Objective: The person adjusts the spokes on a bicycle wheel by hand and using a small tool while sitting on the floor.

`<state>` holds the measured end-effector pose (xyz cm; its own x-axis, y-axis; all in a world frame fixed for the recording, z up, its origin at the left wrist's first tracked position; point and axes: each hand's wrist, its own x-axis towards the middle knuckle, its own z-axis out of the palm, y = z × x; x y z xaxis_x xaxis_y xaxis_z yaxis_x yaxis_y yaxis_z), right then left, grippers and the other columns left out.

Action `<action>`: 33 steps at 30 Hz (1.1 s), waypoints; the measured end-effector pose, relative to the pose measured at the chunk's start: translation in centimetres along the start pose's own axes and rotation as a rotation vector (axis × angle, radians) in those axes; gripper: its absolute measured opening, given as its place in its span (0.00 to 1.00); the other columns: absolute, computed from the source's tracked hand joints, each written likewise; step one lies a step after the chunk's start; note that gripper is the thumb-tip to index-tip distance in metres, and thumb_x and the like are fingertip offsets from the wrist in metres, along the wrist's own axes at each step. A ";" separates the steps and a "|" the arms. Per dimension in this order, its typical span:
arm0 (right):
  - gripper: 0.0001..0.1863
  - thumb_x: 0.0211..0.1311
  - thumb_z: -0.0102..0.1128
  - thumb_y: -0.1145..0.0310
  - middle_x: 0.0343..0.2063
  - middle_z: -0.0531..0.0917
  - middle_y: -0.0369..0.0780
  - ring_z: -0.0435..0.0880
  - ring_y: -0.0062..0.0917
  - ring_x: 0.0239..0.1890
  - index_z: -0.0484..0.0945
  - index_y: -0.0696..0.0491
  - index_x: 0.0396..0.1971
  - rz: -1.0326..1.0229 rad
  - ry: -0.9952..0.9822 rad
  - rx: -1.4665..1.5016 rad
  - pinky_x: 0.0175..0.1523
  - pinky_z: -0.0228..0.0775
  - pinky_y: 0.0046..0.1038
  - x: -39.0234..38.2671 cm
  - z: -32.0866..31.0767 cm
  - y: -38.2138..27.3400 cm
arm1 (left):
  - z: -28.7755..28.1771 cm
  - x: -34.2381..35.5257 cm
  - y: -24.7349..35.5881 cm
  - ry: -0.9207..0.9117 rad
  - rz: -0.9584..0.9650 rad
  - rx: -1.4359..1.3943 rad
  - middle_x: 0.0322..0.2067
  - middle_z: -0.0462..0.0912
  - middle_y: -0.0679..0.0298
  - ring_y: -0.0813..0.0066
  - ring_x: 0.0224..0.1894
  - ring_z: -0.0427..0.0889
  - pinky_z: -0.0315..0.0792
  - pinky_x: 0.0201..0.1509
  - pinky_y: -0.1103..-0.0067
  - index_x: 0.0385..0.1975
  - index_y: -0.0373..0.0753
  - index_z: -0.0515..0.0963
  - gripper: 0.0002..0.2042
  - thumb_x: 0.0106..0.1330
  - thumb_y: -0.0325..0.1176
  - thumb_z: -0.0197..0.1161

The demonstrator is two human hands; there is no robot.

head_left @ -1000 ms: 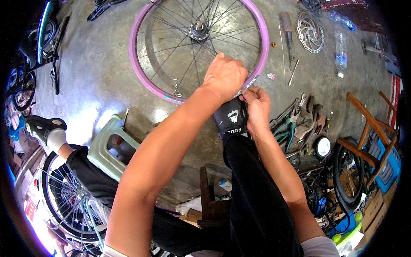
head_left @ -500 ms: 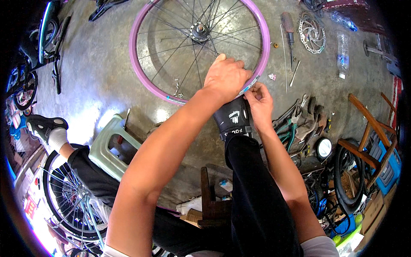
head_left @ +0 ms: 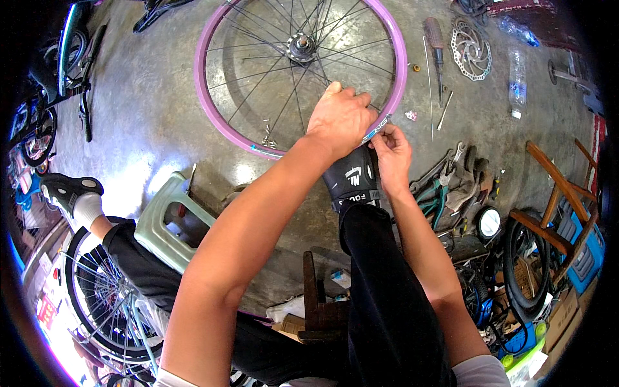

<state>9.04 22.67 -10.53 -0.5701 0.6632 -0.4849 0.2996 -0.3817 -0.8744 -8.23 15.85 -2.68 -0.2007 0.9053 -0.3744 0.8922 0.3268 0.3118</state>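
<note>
A purple bicycle wheel rim (head_left: 203,74), laced with dark spokes around a hub (head_left: 301,45), lies at the top of the view, its near edge at my black-shod foot (head_left: 353,177). My left hand (head_left: 342,116) is curled over the near right part of the rim, fingers closed; exactly what they hold is hidden. Just below it on the right, my right hand (head_left: 392,145) has thumb and fingers pinched at the rim's lettered edge. Small silver fittings (head_left: 267,135) are inside the rim at lower left.
Right: a screwdriver (head_left: 436,48), brake rotor (head_left: 471,51), bottle (head_left: 516,87), pliers (head_left: 440,200), spanners, gloves, a lamp (head_left: 488,222), tyres (head_left: 525,290) and an upturned wooden stool (head_left: 551,235). Left: a green plastic stool (head_left: 155,226), bicycle parts (head_left: 84,109) and another wheel (head_left: 80,303).
Both hands have shifted slightly to the right, staying at the same part of the rim. The wheel looks nearly unmoved.
</note>
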 end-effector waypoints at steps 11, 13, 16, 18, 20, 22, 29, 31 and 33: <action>0.05 0.66 0.64 0.79 0.31 0.78 0.33 0.75 0.15 0.30 0.78 0.61 0.39 -0.035 0.024 -0.119 0.39 0.70 0.19 -0.3 0.6 -0.3 | 0.1 0.0 -0.2 0.088 -0.037 -0.077 0.41 0.84 0.64 0.67 0.50 0.84 0.67 0.58 0.67 0.42 0.45 0.82 0.09 0.64 0.34 0.64; 0.04 0.65 0.64 0.80 0.31 0.77 0.32 0.74 0.14 0.31 0.78 0.61 0.38 0.001 0.018 -0.040 0.39 0.69 0.19 -0.3 0.7 -0.6 | 0.5 0.0 -0.3 0.110 -0.030 -0.102 0.39 0.83 0.63 0.66 0.48 0.84 0.66 0.56 0.66 0.41 0.45 0.82 0.08 0.65 0.35 0.61; 0.05 0.65 0.64 0.80 0.31 0.77 0.32 0.74 0.14 0.31 0.78 0.60 0.37 -0.019 0.002 -0.047 0.39 0.69 0.19 0.3 -0.3 0.7 | 0.5 0.1 -0.2 0.108 -0.023 -0.118 0.38 0.83 0.64 0.65 0.47 0.84 0.66 0.55 0.66 0.41 0.47 0.83 0.08 0.66 0.36 0.60; 0.05 0.65 0.64 0.80 0.30 0.77 0.31 0.74 0.13 0.31 0.78 0.59 0.38 -0.073 0.016 -0.141 0.38 0.69 0.19 0.3 -0.7 0.9 | 0.4 0.1 -0.1 0.099 -0.022 -0.119 0.38 0.83 0.64 0.66 0.47 0.84 0.66 0.55 0.66 0.40 0.49 0.84 0.08 0.67 0.37 0.59; 0.05 0.65 0.65 0.80 0.30 0.77 0.31 0.74 0.13 0.31 0.78 0.60 0.38 -0.103 0.003 -0.124 0.38 0.69 0.19 0.3 -0.6 1.0 | 0.4 0.2 -0.1 0.092 -0.024 -0.117 0.38 0.83 0.64 0.66 0.47 0.84 0.66 0.55 0.66 0.40 0.50 0.84 0.08 0.67 0.38 0.59; 0.04 0.65 0.65 0.80 0.30 0.76 0.31 0.74 0.14 0.31 0.78 0.60 0.37 -0.073 -0.002 -0.080 0.38 0.69 0.19 0.1 0.1 0.1 | 0.4 0.1 -0.2 0.091 -0.033 -0.118 0.38 0.83 0.64 0.66 0.47 0.84 0.66 0.55 0.66 0.41 0.50 0.84 0.08 0.67 0.38 0.59; 0.05 0.66 0.65 0.79 0.30 0.78 0.31 0.75 0.14 0.32 0.79 0.59 0.39 -0.099 -0.001 -0.181 0.39 0.69 0.19 0.4 -0.9 0.7 | 0.2 0.2 0.0 0.088 -0.041 -0.127 0.38 0.83 0.65 0.67 0.47 0.84 0.65 0.55 0.66 0.41 0.50 0.85 0.09 0.67 0.39 0.60; 0.05 0.67 0.65 0.78 0.30 0.79 0.31 0.75 0.13 0.32 0.79 0.59 0.40 -0.107 -0.015 -0.170 0.40 0.70 0.19 0.1 -0.3 -0.1 | 0.4 0.1 -0.1 0.087 -0.045 -0.126 0.38 0.83 0.65 0.67 0.47 0.84 0.65 0.55 0.66 0.41 0.51 0.85 0.09 0.67 0.39 0.60; 0.04 0.69 0.64 0.78 0.32 0.81 0.32 0.77 0.13 0.33 0.79 0.59 0.41 -0.048 -0.037 -0.121 0.41 0.71 0.19 -0.2 0.2 -1.0 | 0.5 0.1 -0.1 0.091 -0.048 -0.127 0.38 0.83 0.65 0.67 0.47 0.84 0.65 0.55 0.66 0.41 0.51 0.85 0.09 0.67 0.39 0.60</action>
<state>8.68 22.74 -9.56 -0.6132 0.6538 -0.4433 0.3604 -0.2678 -0.8935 -8.14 15.78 -3.24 -0.2828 0.9067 -0.3128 0.8235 0.3968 0.4055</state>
